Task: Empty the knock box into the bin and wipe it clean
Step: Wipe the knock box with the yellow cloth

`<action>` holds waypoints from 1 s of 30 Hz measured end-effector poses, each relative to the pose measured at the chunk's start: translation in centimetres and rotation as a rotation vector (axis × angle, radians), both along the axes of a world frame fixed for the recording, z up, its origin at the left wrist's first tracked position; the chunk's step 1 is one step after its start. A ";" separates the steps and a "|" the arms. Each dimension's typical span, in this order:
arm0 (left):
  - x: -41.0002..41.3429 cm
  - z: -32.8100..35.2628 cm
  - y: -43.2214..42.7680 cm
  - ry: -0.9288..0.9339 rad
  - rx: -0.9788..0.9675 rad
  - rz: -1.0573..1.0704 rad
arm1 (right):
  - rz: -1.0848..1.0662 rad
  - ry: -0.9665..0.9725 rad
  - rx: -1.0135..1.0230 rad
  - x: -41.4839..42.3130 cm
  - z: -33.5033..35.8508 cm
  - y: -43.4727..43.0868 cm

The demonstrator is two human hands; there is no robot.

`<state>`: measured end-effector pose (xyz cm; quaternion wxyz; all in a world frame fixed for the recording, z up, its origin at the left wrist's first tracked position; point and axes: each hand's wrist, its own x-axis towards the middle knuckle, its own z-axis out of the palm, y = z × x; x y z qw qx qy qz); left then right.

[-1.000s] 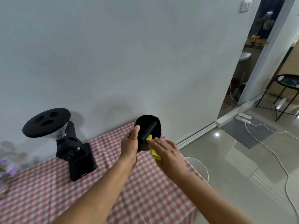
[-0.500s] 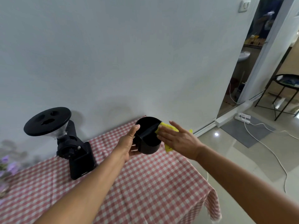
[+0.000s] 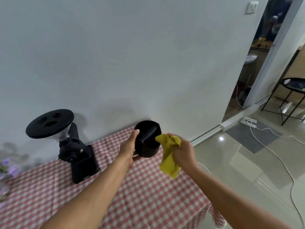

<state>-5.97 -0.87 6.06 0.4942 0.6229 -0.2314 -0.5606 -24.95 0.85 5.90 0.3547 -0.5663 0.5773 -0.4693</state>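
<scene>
My left hand (image 3: 129,149) holds the black round knock box (image 3: 147,140) by its left wall, lifted above the red-checked table (image 3: 145,197) and tilted so its mouth and knock bar face me. A bunched yellow cloth (image 3: 169,158) hangs from my right hand (image 3: 182,152), just right of the box. The cloth's top corner touches the box's rim; the rest dangles outside it. No bin is in view.
A black coffee grinder (image 3: 72,146) with a wide lid stands on the table at the left, close to the white wall. Purple flowers (image 3: 8,169) sit at the far left. Right of the table lie tiled floor, white cables (image 3: 280,161), a power strip and a doorway.
My right hand has pulled the cloth out of the box and off its rim, then gathered it into a bunch beside the box. My left hand has kept holding the box, tilting it slightly.
</scene>
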 end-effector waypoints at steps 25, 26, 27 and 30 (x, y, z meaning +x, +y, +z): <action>-0.5 0.8 0.2 -0.082 -0.020 -0.295 | 0.345 -0.053 0.219 -0.3 2.9 -2.6; -0.6 0.7 0.2 -0.086 -0.030 -0.282 | 0.321 -0.036 0.219 -0.2 2.8 -2.6; -0.7 0.7 0.3 -0.089 -0.037 -0.275 | 0.296 -0.018 0.228 -0.2 2.9 -2.6; -0.6 0.6 0.4 -0.097 -0.041 -0.269 | 0.255 0.024 0.223 -0.3 2.5 -2.4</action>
